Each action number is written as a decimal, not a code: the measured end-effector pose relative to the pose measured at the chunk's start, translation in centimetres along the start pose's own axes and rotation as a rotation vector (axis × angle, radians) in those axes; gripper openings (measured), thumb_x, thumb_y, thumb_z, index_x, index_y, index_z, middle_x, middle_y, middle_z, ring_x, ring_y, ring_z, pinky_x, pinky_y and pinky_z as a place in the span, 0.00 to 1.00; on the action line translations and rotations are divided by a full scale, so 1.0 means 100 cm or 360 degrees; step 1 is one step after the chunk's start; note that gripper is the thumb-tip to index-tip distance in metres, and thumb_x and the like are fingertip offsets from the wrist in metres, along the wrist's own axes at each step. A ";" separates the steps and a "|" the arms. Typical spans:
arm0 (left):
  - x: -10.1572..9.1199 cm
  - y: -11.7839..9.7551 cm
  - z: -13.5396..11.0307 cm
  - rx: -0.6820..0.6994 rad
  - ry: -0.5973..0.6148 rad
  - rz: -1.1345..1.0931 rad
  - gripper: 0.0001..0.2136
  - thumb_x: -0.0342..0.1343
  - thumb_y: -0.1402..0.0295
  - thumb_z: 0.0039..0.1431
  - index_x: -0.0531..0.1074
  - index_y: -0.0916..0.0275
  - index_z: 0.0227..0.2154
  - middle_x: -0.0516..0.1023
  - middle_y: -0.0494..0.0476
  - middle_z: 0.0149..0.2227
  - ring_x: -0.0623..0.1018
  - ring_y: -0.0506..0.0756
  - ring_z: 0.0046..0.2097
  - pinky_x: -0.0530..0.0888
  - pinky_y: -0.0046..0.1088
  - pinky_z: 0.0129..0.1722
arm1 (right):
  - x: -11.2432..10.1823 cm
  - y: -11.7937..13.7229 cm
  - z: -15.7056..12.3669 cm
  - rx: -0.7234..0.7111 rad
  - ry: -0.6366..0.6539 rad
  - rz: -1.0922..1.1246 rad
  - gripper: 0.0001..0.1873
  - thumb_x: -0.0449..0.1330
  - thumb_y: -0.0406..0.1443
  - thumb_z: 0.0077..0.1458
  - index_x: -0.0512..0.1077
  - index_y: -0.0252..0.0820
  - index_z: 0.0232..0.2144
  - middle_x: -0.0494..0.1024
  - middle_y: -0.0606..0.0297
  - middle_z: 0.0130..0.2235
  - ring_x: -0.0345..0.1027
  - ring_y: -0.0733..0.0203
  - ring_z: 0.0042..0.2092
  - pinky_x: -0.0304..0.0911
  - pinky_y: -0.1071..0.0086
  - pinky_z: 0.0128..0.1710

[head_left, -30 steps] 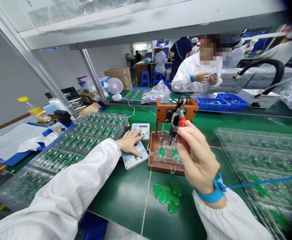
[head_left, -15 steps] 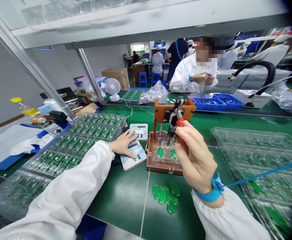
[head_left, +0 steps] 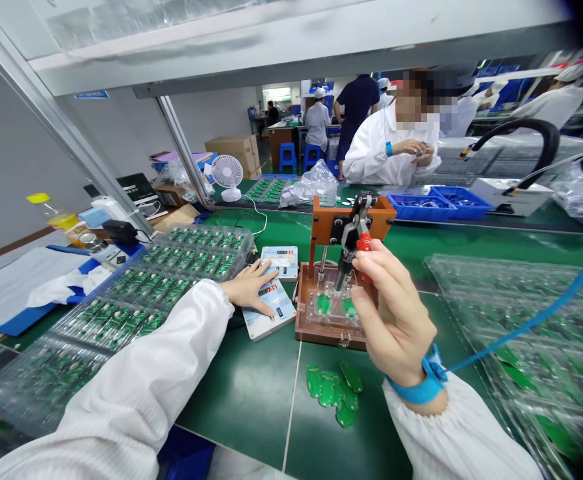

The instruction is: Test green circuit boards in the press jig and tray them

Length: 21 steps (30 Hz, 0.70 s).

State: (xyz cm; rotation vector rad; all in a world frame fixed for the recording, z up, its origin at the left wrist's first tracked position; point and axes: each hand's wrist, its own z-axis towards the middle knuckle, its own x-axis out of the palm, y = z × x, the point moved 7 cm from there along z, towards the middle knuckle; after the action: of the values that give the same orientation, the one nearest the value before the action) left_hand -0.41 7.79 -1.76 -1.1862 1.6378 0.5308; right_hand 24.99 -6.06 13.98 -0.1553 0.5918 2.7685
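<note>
- Toggle clamp (head_left: pixel 356 230): mounted upright on an orange-brown frame (head_left: pixel 351 212), at 12 o'clock of the fixture base; its red handle (head_left: pixel 364 243) is partly hidden by fingers.
- Right hand (head_left: pixel 396 313): curled almost shut, with the red handle held in the fingers; nothing else is gripped.
- Left hand (head_left: pixel 250 288): laid open and flat, fingers spread, nothing gripped; the fingertips are rested on the lower tester (head_left: pixel 271 313), just below the upper tester (head_left: pixel 278 261), whose digits are lit red.
- Fixture base (head_left: pixel 321 337): brown, placed on the green mat (head_left: pixel 241 393); a clear plate (head_left: pixel 331 321) is carried on it, with two green boards (head_left: pixel 324 303) set under the clamp.
- Loose boards (head_left: pixel 334 393): piled on the mat at 6 o'clock of the fixture base.
- Board tray (head_left: pixel 46 393): clear, stacked at 9 o'clock, beyond the left sleeve.
- Clear tray (head_left: pixel 501 280): placed at 3 o'clock.
- Wrist strap (head_left: pixel 414 393): blue, worn on the right wrist, its cord (head_left: pixel 521 340) led toward 2 o'clock.
- Co-worker (head_left: pixel 391 147): seated across the bench at 12 o'clock, both hands raised together.
- Step in hand, as judged: clamp handle held over the seated boards, with the left hand kept on the testers.
- Next move, as judged: governed by the tester readout.
</note>
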 end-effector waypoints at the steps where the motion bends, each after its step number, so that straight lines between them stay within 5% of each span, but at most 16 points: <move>1: 0.000 0.000 0.000 0.0002 0.0002 -0.0011 0.63 0.64 0.33 0.42 0.41 0.60 0.74 0.25 0.67 0.75 0.28 0.75 0.73 0.40 0.58 0.70 | 0.000 0.000 0.000 0.0002 -0.0006 0.0005 0.36 0.58 0.19 0.58 0.67 0.52 0.64 0.74 0.64 0.60 0.62 0.49 0.67 0.62 0.48 0.68; 9: -0.001 0.002 0.003 0.0164 -0.0206 -0.0327 0.61 0.70 0.41 0.40 0.47 0.62 0.73 0.28 0.70 0.75 0.31 0.75 0.74 0.40 0.57 0.71 | -0.003 0.001 0.002 0.0005 0.0079 -0.0040 0.36 0.58 0.20 0.59 0.66 0.54 0.65 0.72 0.65 0.63 0.62 0.50 0.68 0.63 0.50 0.67; 13: -0.032 0.009 -0.004 0.0290 -0.0874 -0.0941 0.39 0.65 0.51 0.53 0.61 0.57 0.66 0.48 0.66 0.74 0.50 0.68 0.74 0.54 0.49 0.70 | -0.004 0.001 0.001 -0.0002 0.0087 -0.0111 0.36 0.56 0.21 0.61 0.64 0.55 0.65 0.69 0.67 0.66 0.65 0.52 0.66 0.67 0.52 0.65; 16: -0.049 0.038 -0.016 0.0151 -0.1541 -0.1549 0.20 0.65 0.57 0.50 0.73 0.59 0.45 0.77 0.62 0.53 0.76 0.63 0.56 0.72 0.41 0.56 | -0.005 -0.005 0.000 0.0122 0.0066 -0.0073 0.37 0.55 0.23 0.62 0.59 0.56 0.68 0.63 0.65 0.69 0.65 0.51 0.66 0.69 0.51 0.64; 18: -0.049 0.056 -0.021 -0.0029 -0.1757 -0.1807 0.15 0.66 0.59 0.46 0.70 0.60 0.34 0.78 0.55 0.36 0.80 0.58 0.40 0.76 0.34 0.42 | -0.006 -0.005 0.002 0.0145 0.0079 -0.0065 0.35 0.55 0.23 0.63 0.61 0.55 0.67 0.64 0.64 0.69 0.65 0.50 0.66 0.68 0.51 0.64; 21: -0.047 0.069 -0.021 -0.0156 -0.1795 -0.1912 0.15 0.66 0.59 0.43 0.69 0.60 0.29 0.74 0.51 0.27 0.77 0.54 0.31 0.72 0.28 0.31 | -0.008 0.000 0.007 0.0071 0.0106 -0.0119 0.32 0.58 0.25 0.62 0.67 0.54 0.64 0.68 0.64 0.66 0.64 0.49 0.66 0.66 0.49 0.65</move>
State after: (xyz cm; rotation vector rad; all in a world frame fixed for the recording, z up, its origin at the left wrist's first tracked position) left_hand -7.41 11.09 1.95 -1.3133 -0.1388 0.3389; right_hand 25.74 -5.99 14.79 -0.2555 0.6509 2.6846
